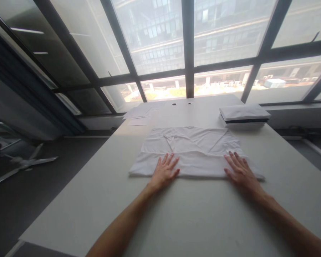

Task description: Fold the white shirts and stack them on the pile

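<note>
Head view: we face a wide window in dark frames, with a white counter extending toward it. The folded white cloth lies across the middle of the counter, directly before us; its near part forms a fairly smooth band, its far part is creased. A folded stack with one dark layer sits beyond the cloth to the right, apart from it. Loose paper sheets lie at the far left. Our left hand and right hand rest palm down on the near band, well apart. Both sets of fingers are spread wide and grip nothing. Two small holes mark the counter's far end.

The step in hand appears to be flattening the fold. We apply light, even pressure and smooth outward from the centre, without dragging the near edge out of line. The far creases probably require separate smoothing.

We can read no brand, label or writing.
</note>
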`<move>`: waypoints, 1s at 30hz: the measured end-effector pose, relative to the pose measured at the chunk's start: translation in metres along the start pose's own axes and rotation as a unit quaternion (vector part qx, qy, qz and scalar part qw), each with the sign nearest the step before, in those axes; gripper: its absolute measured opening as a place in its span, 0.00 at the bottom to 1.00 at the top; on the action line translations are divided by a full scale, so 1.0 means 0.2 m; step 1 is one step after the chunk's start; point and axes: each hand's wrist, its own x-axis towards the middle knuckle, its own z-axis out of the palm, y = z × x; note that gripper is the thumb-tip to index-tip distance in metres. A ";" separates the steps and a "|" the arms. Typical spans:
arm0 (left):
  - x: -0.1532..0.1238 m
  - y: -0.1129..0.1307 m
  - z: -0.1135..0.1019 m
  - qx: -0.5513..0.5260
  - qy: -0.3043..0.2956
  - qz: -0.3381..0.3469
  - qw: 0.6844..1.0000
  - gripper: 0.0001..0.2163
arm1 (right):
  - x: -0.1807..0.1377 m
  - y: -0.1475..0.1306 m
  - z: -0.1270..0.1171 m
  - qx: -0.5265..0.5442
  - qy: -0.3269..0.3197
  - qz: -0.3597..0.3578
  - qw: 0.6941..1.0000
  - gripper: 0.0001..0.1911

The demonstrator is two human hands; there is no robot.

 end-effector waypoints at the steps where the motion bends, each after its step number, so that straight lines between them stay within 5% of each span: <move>1: 0.00 0.00 0.01 -0.002 -0.004 -0.006 1.000 0.29 | 0.00 0.01 0.02 -0.003 -0.021 -0.008 1.000 0.31; 5: -0.01 -0.09 0.01 -0.008 -0.024 -0.063 0.998 0.31 | -0.02 0.04 0.10 -0.016 -0.045 0.000 0.999 0.32; 12: -0.23 -0.43 -0.01 0.035 -0.030 -0.244 0.969 0.34 | -0.02 0.06 0.12 -0.013 -0.040 -0.001 0.999 0.33; 18: -0.34 -0.53 -0.02 0.055 -0.030 -0.288 0.956 0.34 | -0.02 0.07 0.13 -0.020 -0.045 -0.007 0.999 0.33; 23: -0.27 -0.48 -0.10 0.072 -0.052 -0.274 0.957 0.35 | -0.02 0.06 0.13 -0.017 -0.048 -0.005 0.999 0.33; 30: 0.08 -0.04 -0.16 -0.030 0.050 -0.018 0.998 0.28 | -0.01 0.05 0.12 -0.019 -0.043 -0.002 0.999 0.32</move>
